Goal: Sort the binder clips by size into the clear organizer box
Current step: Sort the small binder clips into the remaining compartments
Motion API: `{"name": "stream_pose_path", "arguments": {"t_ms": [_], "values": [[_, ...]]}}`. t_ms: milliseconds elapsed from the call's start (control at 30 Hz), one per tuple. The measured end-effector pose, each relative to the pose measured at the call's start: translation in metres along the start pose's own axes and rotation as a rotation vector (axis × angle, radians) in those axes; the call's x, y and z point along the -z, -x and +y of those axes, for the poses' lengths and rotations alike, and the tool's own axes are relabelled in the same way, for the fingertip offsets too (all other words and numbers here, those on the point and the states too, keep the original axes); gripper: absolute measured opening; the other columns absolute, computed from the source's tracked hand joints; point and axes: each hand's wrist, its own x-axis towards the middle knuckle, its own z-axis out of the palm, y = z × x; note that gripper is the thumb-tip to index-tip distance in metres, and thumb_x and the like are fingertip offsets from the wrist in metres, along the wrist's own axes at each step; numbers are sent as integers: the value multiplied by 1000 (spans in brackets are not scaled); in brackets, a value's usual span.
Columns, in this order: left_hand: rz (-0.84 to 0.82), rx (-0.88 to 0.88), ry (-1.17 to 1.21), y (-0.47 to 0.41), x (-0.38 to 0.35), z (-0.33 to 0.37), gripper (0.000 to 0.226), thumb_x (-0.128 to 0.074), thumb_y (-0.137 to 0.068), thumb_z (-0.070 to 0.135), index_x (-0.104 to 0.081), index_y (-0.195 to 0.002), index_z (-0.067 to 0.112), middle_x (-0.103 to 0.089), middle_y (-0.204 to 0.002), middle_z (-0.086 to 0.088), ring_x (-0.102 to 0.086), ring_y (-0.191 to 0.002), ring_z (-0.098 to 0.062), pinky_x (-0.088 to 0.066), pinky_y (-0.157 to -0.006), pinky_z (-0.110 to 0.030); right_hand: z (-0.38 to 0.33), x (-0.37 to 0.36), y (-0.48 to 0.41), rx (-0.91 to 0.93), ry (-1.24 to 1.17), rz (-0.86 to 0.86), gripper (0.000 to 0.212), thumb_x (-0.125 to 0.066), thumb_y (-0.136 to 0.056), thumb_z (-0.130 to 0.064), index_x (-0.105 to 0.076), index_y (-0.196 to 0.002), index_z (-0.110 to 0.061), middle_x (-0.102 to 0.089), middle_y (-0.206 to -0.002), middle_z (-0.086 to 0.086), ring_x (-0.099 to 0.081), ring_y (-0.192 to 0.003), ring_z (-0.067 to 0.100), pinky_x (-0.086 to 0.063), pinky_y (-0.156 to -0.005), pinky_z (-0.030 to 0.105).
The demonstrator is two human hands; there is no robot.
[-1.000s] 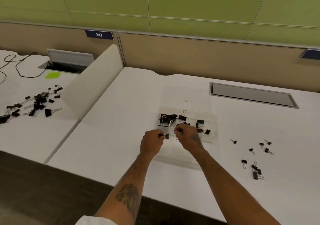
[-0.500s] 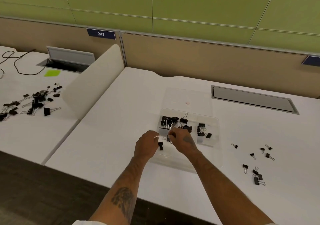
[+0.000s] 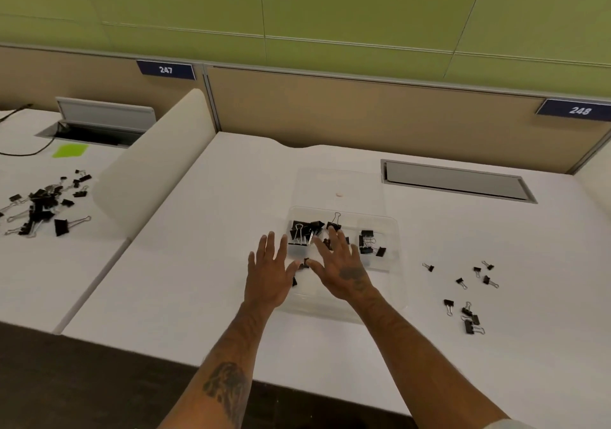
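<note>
Nothing gripped: left hand (image 3: 267, 276) and right hand (image 3: 340, 270) spread flat, fingers wide, over near part of clear box (image 3: 390, 288) on white desk (image 3: 198, 263). Small black clip (image 3: 304, 262) seen between thumbs; contact cannot be told. Large clips (image 3: 302, 230) piled in far left compartment, medium clips (image 3: 367, 243) in far right. Loose small clips (image 3: 468, 326) scattered right of box. Another heap (image 3: 39, 203) noted far left, beyond divider (image 3: 148, 170).

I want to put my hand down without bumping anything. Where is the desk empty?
Bare desk lies between the curved divider and the clear organizer box, and between the loose clips and the near edge. Crowded: the box, with the left hand and right hand at it, and the clips' patch to its right.
</note>
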Motion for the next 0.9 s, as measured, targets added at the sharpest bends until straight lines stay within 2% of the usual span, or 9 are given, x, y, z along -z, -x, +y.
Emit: {"name": "stream_pose_path", "arguments": {"t_ms": [67, 167, 333, 467, 600, 733, 833, 900], "values": [[3, -20, -23, 0, -3, 4, 85, 3, -84, 70, -6, -154, 23, -3, -162, -9, 0, -149, -27, -12, -116, -52, 4, 0, 8, -29, 26, -2, 83, 4, -85, -70, -22, -150, -25, -6, -159, 15, -5, -146, 35, -13, -112, 61], [-1, -31, -12, -2, -7, 10, 88, 5, -82, 73, -6, -154, 24, -4, -162, -9, 0, -149, -27, -12, -116, -55, 11, 4, 18, -84, 38, -12, 80, 4, -87, -70, -21, -150, -26, -8, -158, 16, -8, -146, 37, -14, -111, 62], [-35, -98, 26, -5, -17, 41, 86, 1, -82, 74, -3, -153, 26, -1, -162, -7, 3, -149, -24, -10, -116, -55, 42, 10, 43, -178, 22, 7, 82, 5, -84, -72, -14, -151, -28, 1, -159, 14, 1, -147, 33, -6, -114, 59], [-53, -159, 72, -5, -23, 72, 85, -3, -83, 74, -2, -154, 27, 0, -162, -6, 4, -149, -23, -7, -117, -52, 67, 18, 63, -269, 29, 13, 81, 2, -88, -70, -23, -149, -25, -11, -158, 16, -11, -146, 36, -16, -111, 62], [-54, -217, 82, -8, -32, 102, 86, -5, -85, 74, -7, -154, 24, 1, -162, -6, 5, -149, -23, -9, -118, -53, 93, 26, 81, -326, 40, 21, 77, -3, -90, -69, -27, -148, -25, -17, -157, 18, -17, -144, 37, -20, -109, 63], [-95, -221, 88, -5, -40, 134, 85, -4, -84, 75, 0, -154, 27, 4, -162, -4, 10, -149, -20, -4, -118, -51, 122, 29, 97, -382, 69, 24, 69, -13, -94, -65, -38, -144, -23, -33, -150, 21, -33, -138, 38, -35, -101, 62], [-113, -235, 80, -2, -45, 158, 79, -11, -90, 73, 3, -153, 28, 8, -162, -3, 13, -148, -19, -1, -119, -49, 143, 32, 108, -374, 83, 56, 70, -12, -94, -64, -40, -143, -23, -34, -150, 21, -34, -138, 38, -35, -101, 62], [-114, -251, 81, 0, -49, 174, 80, -8, -88, 73, 2, -153, 28, 8, -162, -2, 13, -148, -18, -1, -119, -48, 157, 35, 116, -384, 81, 48, 69, -12, -95, -63, -41, -142, -22, -35, -149, 21, -35, -137, 38, -36, -99, 62]]}}
